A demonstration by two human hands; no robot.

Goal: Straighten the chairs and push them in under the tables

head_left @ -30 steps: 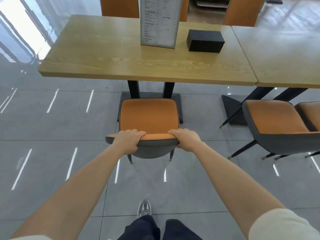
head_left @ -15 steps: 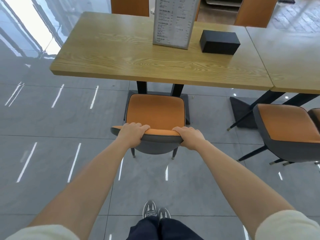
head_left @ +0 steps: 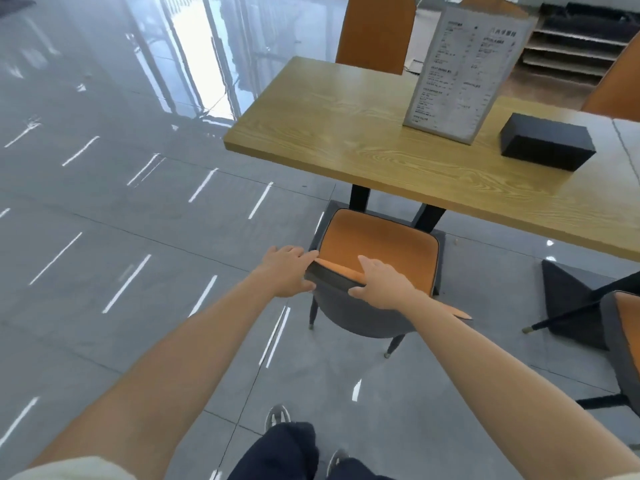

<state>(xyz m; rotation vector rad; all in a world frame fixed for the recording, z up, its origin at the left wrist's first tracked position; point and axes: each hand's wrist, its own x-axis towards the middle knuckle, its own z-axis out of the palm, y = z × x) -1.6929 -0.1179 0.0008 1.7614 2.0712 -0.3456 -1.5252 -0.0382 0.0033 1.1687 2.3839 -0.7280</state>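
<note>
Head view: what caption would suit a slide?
Both hands on the chair back, its seat partly under the table.

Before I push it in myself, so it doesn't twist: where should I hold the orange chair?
Hold the top edge of the chair's curved backrest, one hand near each end, coming from behind. It faces the table, so even pressure should drive it straight under.

Menu stand on the wooden table — printed columns, too small and blurred to read
</note>
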